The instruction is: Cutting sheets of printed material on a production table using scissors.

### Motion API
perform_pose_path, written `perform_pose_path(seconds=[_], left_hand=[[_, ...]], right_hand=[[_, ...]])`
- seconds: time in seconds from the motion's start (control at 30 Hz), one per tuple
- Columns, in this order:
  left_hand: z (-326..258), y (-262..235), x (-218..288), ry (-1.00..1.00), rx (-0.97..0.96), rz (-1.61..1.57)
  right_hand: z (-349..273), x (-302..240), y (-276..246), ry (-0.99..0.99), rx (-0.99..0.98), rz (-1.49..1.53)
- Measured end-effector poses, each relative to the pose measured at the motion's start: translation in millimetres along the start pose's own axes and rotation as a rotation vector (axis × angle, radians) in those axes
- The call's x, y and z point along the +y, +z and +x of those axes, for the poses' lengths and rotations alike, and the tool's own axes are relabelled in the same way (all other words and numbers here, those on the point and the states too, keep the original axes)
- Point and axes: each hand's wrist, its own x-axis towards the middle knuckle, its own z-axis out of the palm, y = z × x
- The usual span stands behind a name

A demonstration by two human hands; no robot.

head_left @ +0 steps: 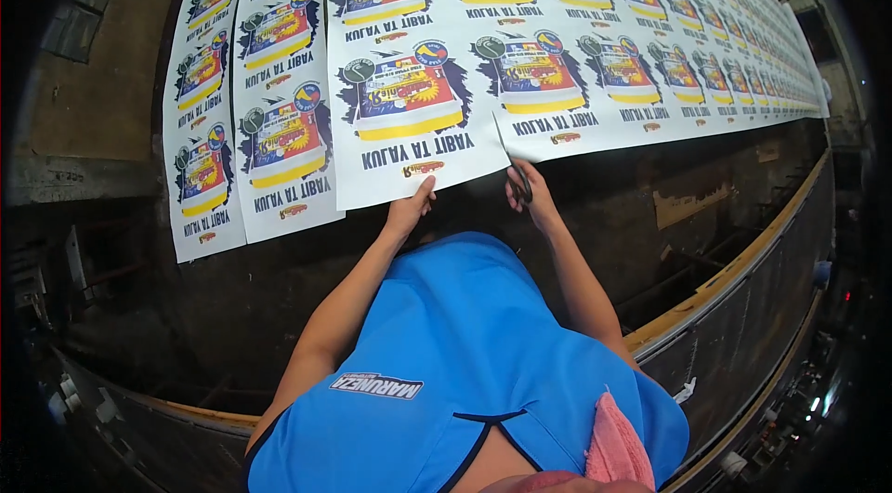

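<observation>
A wide printed sheet (557, 126) with rows of repeated colourful designs lies over a dark table, its near edge hanging toward me. My left hand (411, 207) pinches that near edge below one of the designs. In my right hand (531, 191) is a pair of dark-handled scissors (522, 179). Their blades point away from me into the sheet, between two neighbouring designs, where a short cut starts from the near edge. To the left lie two separate printed strips (286, 205) side by side, the right one partly under the wide sheet.
The table's dark side (595, 196) shows beneath the sheet. At the right runs a long dark panel with a wooden edge (734, 275); a similar wooden edge (200, 412) is at the lower left. A piece of brown cardboard (692, 205) lies near the table.
</observation>
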Motion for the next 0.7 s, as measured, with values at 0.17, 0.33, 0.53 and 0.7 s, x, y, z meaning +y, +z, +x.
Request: perform_pose_path(seconds=[0.17, 0.33, 0.53, 0.7], left_hand=[[1.6, -4.6, -0.5, -0.018, -0.038, 0.037], [-0.4, -13.3, 28.4, -0.083, -0.104, -0.043], [-7.2, -25.0, 61.3, -0.238, -0.07, 0.107], [-14.9, -24.0, 77.0, -0.299, 0.038, 0.129]], right_hand=[[82.8, -19.6, 8.0, -0.05, 0.033, -0.006], [150.7, -62.6, 24.6, -0.068, 0.044, -0.062], [251.0, -106.2, 31.2, 0.007, -0.03, -0.037], [344.8, -142.9, 46.5, 0.002, -0.056, 0.015]])
